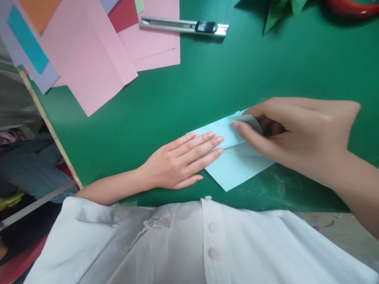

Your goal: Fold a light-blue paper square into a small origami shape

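Note:
A pale blue sheet of paper (237, 165), partly folded, lies on the green table (183, 98) near its front edge. My left hand (180, 161) lies flat on the sheet's left part, fingers stretched out and pressing it down. My right hand (296, 130) comes in from the right, with its fingers curled over the sheet's upper folded flap. The thumb and forefinger pinch that flap's edge.
Pink, red, orange, teal and lilac paper sheets (89, 51) are stacked at the back left. A metal utility knife (183, 27) lies on the pink sheets. A green folded paper shape (278, 12) and a red object (352, 6) sit at the back right.

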`<state>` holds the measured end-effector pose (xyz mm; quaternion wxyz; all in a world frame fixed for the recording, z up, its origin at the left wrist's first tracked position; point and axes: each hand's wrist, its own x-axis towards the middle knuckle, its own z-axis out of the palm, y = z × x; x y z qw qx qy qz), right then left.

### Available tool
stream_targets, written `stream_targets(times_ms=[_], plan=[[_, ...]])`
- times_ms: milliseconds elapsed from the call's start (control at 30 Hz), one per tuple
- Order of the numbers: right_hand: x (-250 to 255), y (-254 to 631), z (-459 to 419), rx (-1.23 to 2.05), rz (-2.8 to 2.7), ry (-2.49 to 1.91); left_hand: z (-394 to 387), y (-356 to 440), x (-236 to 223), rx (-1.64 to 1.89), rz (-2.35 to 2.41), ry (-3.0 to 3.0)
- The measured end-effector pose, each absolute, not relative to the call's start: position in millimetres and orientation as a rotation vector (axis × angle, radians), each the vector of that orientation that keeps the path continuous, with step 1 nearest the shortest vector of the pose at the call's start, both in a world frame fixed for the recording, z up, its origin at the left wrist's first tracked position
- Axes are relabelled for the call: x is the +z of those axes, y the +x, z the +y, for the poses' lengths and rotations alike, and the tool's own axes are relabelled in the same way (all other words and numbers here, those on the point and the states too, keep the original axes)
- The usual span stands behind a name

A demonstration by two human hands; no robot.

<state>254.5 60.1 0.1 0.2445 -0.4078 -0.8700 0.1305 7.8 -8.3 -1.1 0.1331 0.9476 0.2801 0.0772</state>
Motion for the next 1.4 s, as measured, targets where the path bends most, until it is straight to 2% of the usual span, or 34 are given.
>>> stream_targets(times_ms=[633, 1000, 1400], plan=[[-1.2, 253.0, 57.7, 0.349, -2.380, -1.149, -6.7, 8.4, -1.7, 0.247, 0.817, 2.739], [-6.1, 255.4, 55.1, 0.186, -2.410, -1.280, -7.5, 11.2, -0.4, 0.223, 0.867, 2.742], [-8.8, 259.2, 49.6, 0.191, -2.435, -1.248, -8.3, 12.5, -1.3, 0.219, 0.896, 2.744]])
